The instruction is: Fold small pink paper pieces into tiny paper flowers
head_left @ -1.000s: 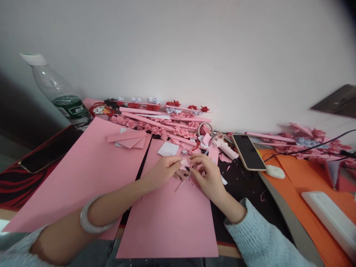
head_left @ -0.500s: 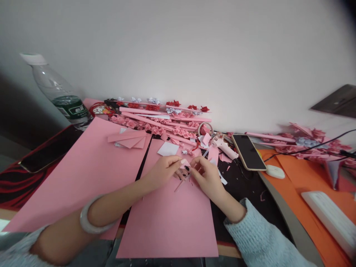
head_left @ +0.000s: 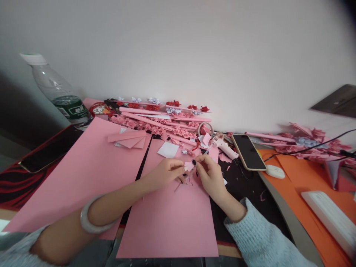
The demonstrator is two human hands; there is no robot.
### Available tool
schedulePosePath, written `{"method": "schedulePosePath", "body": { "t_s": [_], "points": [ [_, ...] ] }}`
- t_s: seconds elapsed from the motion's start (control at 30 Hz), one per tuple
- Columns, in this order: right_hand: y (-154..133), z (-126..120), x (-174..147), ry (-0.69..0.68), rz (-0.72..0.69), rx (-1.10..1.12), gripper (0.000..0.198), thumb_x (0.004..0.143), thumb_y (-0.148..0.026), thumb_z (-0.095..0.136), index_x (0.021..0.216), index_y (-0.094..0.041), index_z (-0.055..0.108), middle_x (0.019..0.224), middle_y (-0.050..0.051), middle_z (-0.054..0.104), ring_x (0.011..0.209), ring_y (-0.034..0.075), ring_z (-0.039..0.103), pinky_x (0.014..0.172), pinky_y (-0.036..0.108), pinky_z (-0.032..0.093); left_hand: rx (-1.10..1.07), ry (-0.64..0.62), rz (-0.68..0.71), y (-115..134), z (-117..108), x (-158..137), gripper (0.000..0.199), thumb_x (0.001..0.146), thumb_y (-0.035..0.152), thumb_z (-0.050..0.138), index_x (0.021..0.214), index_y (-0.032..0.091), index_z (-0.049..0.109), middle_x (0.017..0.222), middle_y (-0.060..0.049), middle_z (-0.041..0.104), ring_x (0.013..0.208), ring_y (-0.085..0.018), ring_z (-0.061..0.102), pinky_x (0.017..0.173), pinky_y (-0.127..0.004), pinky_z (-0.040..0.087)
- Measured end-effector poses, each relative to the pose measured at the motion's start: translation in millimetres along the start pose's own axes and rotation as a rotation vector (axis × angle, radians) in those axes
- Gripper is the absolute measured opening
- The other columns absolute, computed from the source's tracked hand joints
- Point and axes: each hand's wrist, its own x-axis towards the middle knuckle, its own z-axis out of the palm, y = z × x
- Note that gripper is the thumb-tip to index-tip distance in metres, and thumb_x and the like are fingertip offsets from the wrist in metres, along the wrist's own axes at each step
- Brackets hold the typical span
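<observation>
A small piece of pink paper (head_left: 189, 166) is pinched between my two hands, above a large pink sheet (head_left: 172, 218). My left hand (head_left: 168, 172) grips its left side between thumb and forefinger, the other fingers reaching underneath. At its upper right edge, my right hand (head_left: 208, 173) holds it with thumb and forefinger. Beneath the hands lie a thin narrow strip (head_left: 178, 186) and tiny paper scraps. Just behind my left hand rests a white paper square (head_left: 168, 150).
Folded pink papers (head_left: 129, 139) lie on another pink sheet (head_left: 91, 163). Paper flower stems (head_left: 164, 126) line the wall. To the right are a glue gun (head_left: 226, 147), a phone (head_left: 248, 152) and a white mouse (head_left: 275, 171). A water bottle (head_left: 62, 92) stands far left.
The paper piece has shifted slightly right and turned in my fingers. My right hand has changed its grip, its fingertips now at the paper's upper right edge.
</observation>
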Motion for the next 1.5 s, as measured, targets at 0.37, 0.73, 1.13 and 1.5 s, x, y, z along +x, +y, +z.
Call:
{"method": "schedulePosePath", "body": {
  "t_s": [0.37, 0.73, 1.13, 1.5],
  "points": [
    [-2.7, 0.7, 0.9, -0.044, 0.013, 0.086, 0.010, 0.081, -0.015, 0.050, 0.089, -0.018, 0.053, 0.076, 0.001, 0.056, 0.059, 0.011, 0.050, 0.052, 0.022, 0.039, 0.107, 0.126, 0.092, 4.8, 0.3, -2.8, 0.032, 0.088, 0.036, 0.043, 0.088, 0.012, 0.064, 0.076, -0.006, 0.066, 0.069, -0.017, 0.067, 0.068, -0.028, 0.053],
    [3.2, 2.7, 1.3, -0.124, 0.145, 0.279, 0.005, 0.082, -0.022, 0.050, 0.086, -0.019, 0.051, 0.059, -0.005, 0.048, 0.043, 0.007, 0.039, 0.041, 0.020, 0.032, 0.192, 0.203, 0.136, 7.6, 0.2, -3.6, 0.030, 0.086, 0.034, 0.044, 0.106, 0.017, 0.058, 0.092, -0.005, 0.066, 0.072, -0.016, 0.067, 0.072, -0.029, 0.052],
    [-3.8, 0.0, -1.3, -0.186, -0.034, -0.085, 0.009, 0.083, -0.014, 0.044, 0.076, -0.020, 0.044, 0.057, -0.005, 0.046, 0.049, 0.010, 0.044, 0.049, 0.021, 0.034, 0.177, 0.174, 0.138, 4.9, 0.7, -3.8, 0.023, 0.087, 0.027, 0.043, 0.089, 0.014, 0.062, 0.079, -0.005, 0.067, 0.074, -0.017, 0.067, 0.070, -0.026, 0.053],
    [-6.7, -1.4, -0.9, -0.263, -0.048, -0.141, 0.011, 0.083, -0.014, 0.041, 0.073, -0.020, 0.042, 0.055, -0.005, 0.045, 0.048, 0.010, 0.043, 0.048, 0.021, 0.033, 0.521, 0.218, 0.208, 9.6, 0.3, -7.1, 0.024, 0.084, 0.026, 0.042, 0.079, 0.017, 0.065, 0.074, -0.002, 0.066, 0.070, -0.015, 0.058, 0.064, -0.023, 0.043]
  ]
}}
